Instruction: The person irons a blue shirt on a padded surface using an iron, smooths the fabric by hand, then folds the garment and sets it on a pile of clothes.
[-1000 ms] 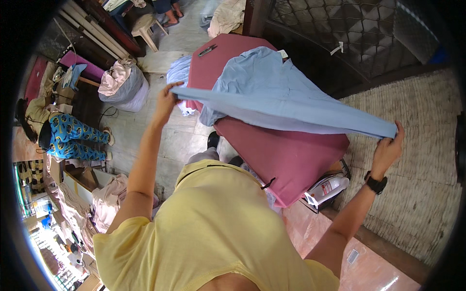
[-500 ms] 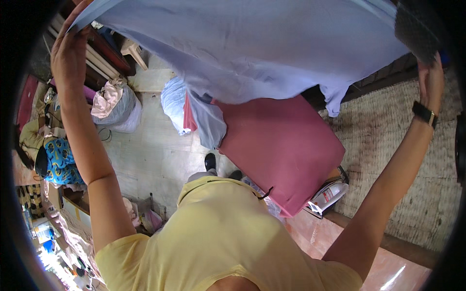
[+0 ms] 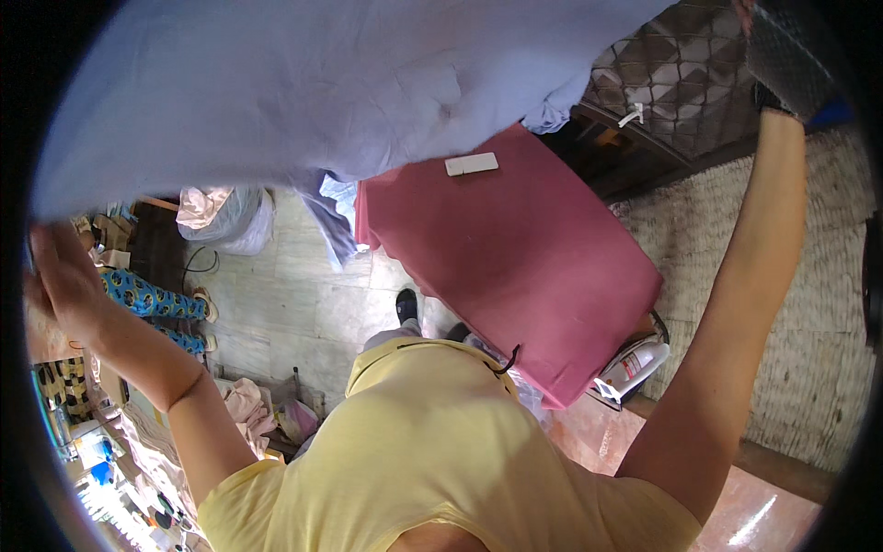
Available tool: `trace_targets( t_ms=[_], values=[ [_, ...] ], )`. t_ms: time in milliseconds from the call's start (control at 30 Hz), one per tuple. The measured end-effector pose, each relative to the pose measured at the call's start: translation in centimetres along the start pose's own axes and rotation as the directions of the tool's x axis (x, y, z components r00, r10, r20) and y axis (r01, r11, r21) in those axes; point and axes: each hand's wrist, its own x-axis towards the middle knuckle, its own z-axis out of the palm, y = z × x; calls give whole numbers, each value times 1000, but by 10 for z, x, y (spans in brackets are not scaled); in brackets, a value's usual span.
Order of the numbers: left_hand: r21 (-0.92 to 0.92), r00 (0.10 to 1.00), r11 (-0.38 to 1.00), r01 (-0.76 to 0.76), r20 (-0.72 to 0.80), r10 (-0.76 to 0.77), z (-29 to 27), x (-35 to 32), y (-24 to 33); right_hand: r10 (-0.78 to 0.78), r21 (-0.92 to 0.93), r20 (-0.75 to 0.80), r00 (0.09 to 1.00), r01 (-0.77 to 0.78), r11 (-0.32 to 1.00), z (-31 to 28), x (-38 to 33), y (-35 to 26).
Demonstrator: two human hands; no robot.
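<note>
I see the light blue cloth (image 3: 303,92) spread wide overhead, filling the top of the view, its long axis running left to right between my raised arms. Below it the pink-covered table (image 3: 533,267) slants toward lower right, a small white tag (image 3: 472,165) lying on it. My left hand (image 3: 60,285) is closed on the cloth's left edge. My right hand (image 3: 747,11) sits at the rim; I cannot tell its grip.

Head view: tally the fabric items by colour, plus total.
Light blue cloth held up by left hand, right hand at top edge: 1
Pink cover on the board: 1
Yellow shirt worn: 1
Blue patterned trousers on another person: 1
Total: 4
</note>
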Motion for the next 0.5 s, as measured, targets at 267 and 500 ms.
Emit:
trace_targets(
  t_ms=[267, 500],
  values=[
    [-210, -45, 677, 706, 940, 338, 115, -192, 147, 335, -173, -586, 738, -518, 838, -96, -227, 52],
    [-117, -350, 689, 716, 793, 499, 183, -445, 184, 246, -349, -851, 463, -851, 393, -166, -473, 185]
  ],
)
